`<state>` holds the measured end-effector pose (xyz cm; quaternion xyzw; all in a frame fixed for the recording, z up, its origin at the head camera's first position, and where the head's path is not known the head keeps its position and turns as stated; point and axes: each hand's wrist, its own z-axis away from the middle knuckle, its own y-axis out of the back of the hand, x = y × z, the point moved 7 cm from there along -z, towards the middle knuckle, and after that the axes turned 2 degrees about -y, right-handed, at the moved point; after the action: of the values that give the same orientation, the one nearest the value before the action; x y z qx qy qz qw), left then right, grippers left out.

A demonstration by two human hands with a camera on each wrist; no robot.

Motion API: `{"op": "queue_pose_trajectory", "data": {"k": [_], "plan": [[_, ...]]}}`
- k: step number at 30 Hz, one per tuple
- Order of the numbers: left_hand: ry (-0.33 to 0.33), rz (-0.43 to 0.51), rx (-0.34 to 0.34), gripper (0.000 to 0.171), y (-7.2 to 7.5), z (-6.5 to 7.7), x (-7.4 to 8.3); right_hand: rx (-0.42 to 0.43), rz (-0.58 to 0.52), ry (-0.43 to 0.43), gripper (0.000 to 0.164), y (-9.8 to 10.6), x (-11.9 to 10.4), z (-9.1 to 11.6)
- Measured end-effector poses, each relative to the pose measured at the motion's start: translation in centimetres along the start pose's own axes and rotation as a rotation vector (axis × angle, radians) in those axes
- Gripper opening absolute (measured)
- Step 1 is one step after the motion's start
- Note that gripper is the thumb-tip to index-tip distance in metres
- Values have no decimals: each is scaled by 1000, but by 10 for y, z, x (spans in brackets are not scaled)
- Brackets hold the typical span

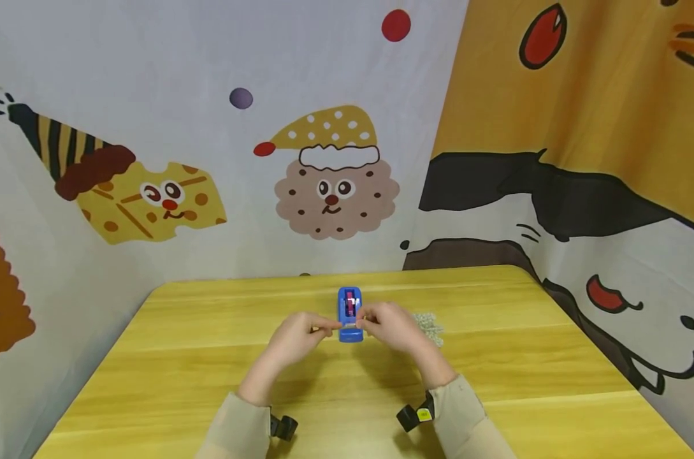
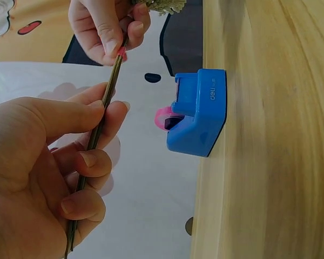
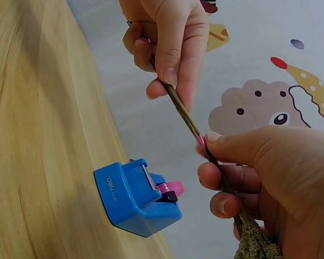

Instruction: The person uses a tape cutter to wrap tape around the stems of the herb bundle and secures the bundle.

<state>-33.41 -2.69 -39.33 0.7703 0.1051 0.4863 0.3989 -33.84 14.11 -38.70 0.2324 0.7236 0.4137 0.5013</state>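
A bunch of thin brown dried-flower stems point(image 3: 181, 108) is stretched between both hands, above the table. My left hand point(image 1: 297, 335) grips the bare stem ends with curled fingers. My right hand point(image 1: 389, 325) pinches the stems nearer the flower heads point(image 3: 256, 243), which are small, clustered and greenish beige. A bit of pink tape point(image 3: 200, 141) sits around the stems at the right thumb tip. Just beyond the hands stands a blue tape dispenser point(image 2: 208, 113) with a pink tape roll point(image 3: 173, 188) in it; neither wrist view shows a hand touching it.
The dispenser rests on a yellow wood-grain table point(image 1: 209, 357). Behind the table hangs a cloth point(image 1: 324, 64) printed with cartoon figures. Dark wrist-worn devices point(image 1: 283, 428) sit beneath both sleeves.
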Motion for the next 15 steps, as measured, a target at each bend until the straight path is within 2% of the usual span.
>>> {"op": "queue_pose_trajectory", "data": {"k": [6, 9, 15], "plan": [[11, 7, 10, 24, 2, 0, 0, -28, 9, 13, 7, -2, -2, -1], [5, 15, 5, 23, 2, 0, 1, -39, 35, 1, 12, -3, -3, -2], [1, 29, 1, 23, 0, 1, 1, 1, 108, 8, 9, -5, -3, -2]]}}
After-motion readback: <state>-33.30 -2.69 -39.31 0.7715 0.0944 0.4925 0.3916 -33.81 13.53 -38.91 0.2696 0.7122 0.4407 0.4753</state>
